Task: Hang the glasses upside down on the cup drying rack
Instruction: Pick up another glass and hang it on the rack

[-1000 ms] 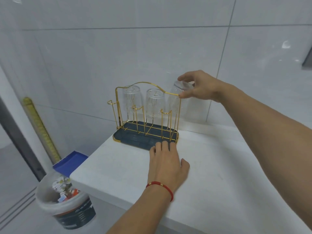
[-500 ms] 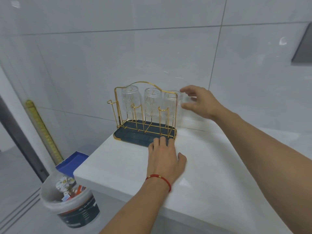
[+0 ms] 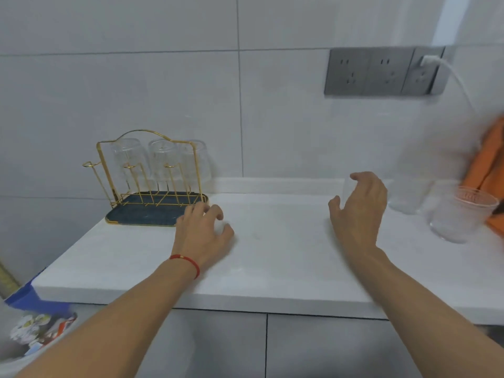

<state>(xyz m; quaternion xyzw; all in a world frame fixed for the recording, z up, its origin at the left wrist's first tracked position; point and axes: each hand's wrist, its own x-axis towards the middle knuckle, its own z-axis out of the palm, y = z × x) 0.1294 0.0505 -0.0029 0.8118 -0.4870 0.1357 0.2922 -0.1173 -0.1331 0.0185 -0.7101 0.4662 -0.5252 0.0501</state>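
A gold wire cup drying rack on a dark tray stands at about ten o'clock on the white counter, with three clear glasses hanging upside down on its far pegs. The left hand, a red string at its wrist, rests loosely curled just beside the tray's right end, holding nothing. The right hand hovers at two o'clock, fingers spread and empty. Further right, near three o'clock, an upright glass stands beside something orange; a second, blurred one possibly stands behind it.
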